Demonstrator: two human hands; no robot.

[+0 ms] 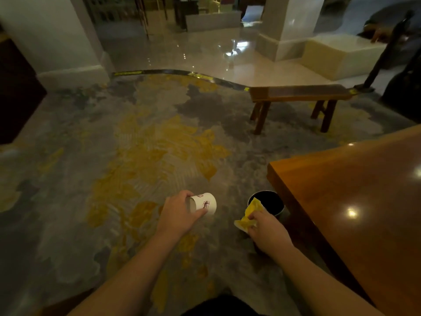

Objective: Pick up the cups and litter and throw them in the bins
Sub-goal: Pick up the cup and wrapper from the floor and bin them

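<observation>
L hand (176,216): our fingers clamped on cup (203,203), held sideways over carpet | R hand (268,229): fingers pinch yellow wrapper (249,214) | bin (268,202) just beyond R fingertips, by table (355,201)

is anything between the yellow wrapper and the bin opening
Nothing visible blocks it. The right hand holds the yellow wrapper at the near rim of the dark bin, whose opening is uncovered. The paper cup in the left hand is off to the left, clear of the path.
</observation>
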